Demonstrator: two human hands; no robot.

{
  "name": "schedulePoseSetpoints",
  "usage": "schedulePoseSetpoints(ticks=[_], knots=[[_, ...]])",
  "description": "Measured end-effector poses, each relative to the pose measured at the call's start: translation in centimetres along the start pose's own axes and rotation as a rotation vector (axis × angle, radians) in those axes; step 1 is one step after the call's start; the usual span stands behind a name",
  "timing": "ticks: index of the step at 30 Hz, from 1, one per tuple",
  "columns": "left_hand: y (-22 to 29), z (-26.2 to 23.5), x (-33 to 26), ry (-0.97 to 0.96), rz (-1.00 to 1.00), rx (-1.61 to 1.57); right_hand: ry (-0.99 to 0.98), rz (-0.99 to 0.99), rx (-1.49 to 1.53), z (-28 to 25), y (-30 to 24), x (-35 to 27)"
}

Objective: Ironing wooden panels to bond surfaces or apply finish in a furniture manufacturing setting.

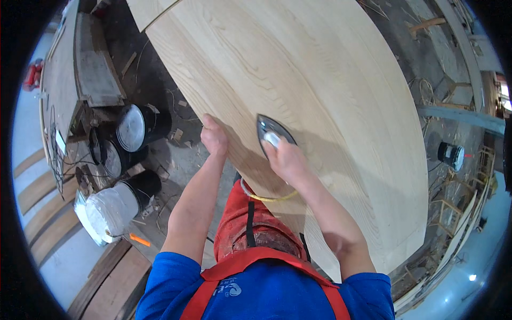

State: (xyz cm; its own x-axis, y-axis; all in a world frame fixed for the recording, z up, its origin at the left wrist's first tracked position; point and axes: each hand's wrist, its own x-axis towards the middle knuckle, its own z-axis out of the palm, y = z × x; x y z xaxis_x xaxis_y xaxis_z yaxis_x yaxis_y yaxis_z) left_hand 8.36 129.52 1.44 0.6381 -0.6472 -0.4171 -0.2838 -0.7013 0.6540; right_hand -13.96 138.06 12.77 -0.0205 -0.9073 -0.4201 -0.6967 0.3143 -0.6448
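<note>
A large pale wood-grained panel lies in front of me. On its surface sits a clothes iron, its dark pointed plate facing away from me and its handle white. My right hand is wrapped round that handle. At the panel's left edge, my left hand is closed over the rim, with some fingers hidden underneath. A yellowish cord loops between my body and the panel, below my right wrist.
Black buckets stand on the littered floor to the left, near a white plastic-covered tub. A wooden structure rises at the far left. Off to the right are another bucket, a blue-grey beam and wooden frames.
</note>
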Motion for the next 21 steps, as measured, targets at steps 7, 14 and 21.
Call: schedulePoseSetpoints(ticks=[7,14,21], knots=[[1.0,-0.8,-0.9,-0.001,-0.054,-0.003,0.026,0.021,-0.010,-2.1,-1.3,4.4],[0.3,0.1,-0.9,0.008,-0.012,-0.054,0.248,0.184,0.072,-5.9,4.8,1.3],[0.5,-0.6,-0.5,-0.027,-0.038,-0.037,0.219,0.035,0.001,-4.7,-2.3,13.2]])
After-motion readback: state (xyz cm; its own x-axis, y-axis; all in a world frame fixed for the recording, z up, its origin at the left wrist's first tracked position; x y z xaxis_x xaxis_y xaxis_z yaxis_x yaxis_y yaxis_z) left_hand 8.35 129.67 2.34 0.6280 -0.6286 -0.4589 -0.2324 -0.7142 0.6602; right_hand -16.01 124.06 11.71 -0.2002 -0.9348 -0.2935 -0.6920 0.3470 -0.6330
